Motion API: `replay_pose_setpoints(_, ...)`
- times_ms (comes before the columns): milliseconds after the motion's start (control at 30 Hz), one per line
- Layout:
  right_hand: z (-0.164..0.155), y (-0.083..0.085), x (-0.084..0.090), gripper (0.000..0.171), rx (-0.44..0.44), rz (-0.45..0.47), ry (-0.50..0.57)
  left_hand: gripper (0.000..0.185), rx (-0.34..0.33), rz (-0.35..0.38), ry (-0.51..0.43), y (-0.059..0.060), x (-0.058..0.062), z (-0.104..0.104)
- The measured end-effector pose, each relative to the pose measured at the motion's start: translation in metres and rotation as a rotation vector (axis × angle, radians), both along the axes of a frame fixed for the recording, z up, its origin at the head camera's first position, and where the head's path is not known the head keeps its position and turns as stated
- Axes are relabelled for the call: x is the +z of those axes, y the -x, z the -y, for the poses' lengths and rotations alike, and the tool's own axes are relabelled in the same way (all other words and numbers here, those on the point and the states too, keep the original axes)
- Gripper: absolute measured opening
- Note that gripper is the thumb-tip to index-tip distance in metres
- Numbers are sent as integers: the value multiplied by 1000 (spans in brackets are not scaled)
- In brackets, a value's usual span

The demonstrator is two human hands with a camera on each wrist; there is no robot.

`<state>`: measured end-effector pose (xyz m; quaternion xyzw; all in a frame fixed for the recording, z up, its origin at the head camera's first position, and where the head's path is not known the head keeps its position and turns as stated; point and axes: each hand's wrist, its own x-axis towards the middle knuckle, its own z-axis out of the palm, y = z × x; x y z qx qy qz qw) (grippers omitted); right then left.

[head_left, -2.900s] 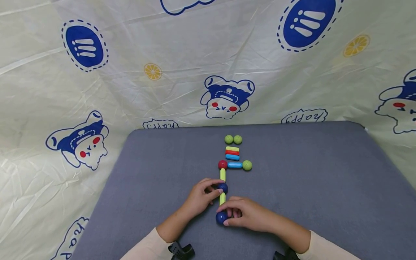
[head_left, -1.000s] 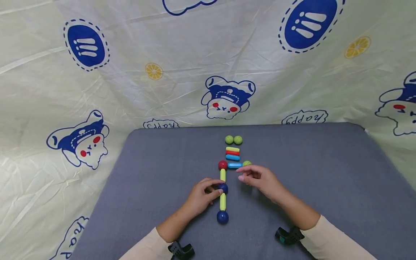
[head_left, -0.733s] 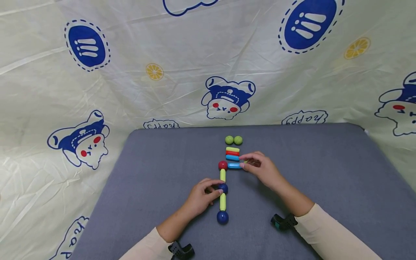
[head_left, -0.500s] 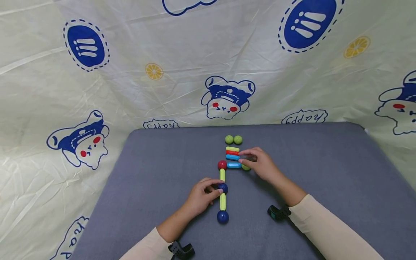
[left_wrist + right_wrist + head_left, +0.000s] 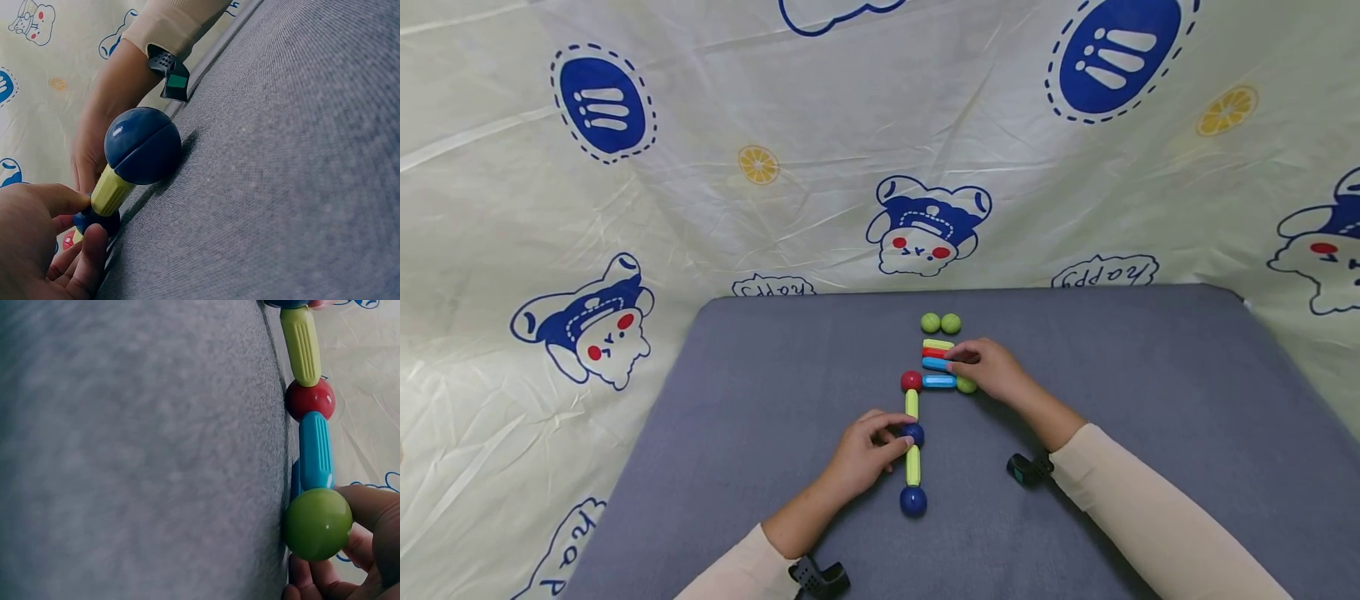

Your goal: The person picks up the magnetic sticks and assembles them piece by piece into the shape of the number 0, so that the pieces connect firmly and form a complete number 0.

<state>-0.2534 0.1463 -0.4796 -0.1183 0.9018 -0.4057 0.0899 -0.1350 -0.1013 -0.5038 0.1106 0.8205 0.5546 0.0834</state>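
Four balls and three rods form a bent chain (image 5: 912, 404) on the tabletop (image 5: 775, 375); three loose rods (image 5: 934, 353) and two green balls (image 5: 930, 322) lie unused beyond. The left hand (image 5: 863, 450) pinches the middle blue ball (image 5: 914, 435); the right hand (image 5: 988, 367) is at the loose blue rod (image 5: 935, 364) (whether gripping, I cannot tell).

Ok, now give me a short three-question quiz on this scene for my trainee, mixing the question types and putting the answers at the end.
1. Which ball does the left hand hold?
2. True or false: the red ball touches both a yellow stick and a blue stick.
3. How many green balls show in the head view?
A) two
B) three
C) four

Key:
1. The dark blue ball nearer the red ball.
2. True.
3. B
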Motion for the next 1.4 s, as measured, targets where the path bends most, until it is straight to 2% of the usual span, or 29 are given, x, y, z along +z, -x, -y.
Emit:
replay_pose_setpoints(267,9,2,5,24,-16,8,-92,25,0,5,-5,0,1,0)
replay_pose_setpoints(433,11,2,6,24,-29,13,-114,25,-6,4,-2,0,1,0)
replay_pose_setpoints(600,10,2,7,23,-27,14,-95,26,-5,3,-3,0,0,0)
replay_pose_setpoints(800,5,-4,18,25,-34,-13,-40,27,5,4,-23,1,0,1)
replay_pose_setpoints(967,3,-20,27,25,-7,-32,-10,28,12,6,-35,3,0,1)
replay_pose_setpoints(1133,2,-42,31,21,39,-11,-12,29,15,8,-20,3,2,2)
replay_pose_setpoints(1400,-4,-80,20,17,157,51,53,30,21,12,-28,3,0,2)
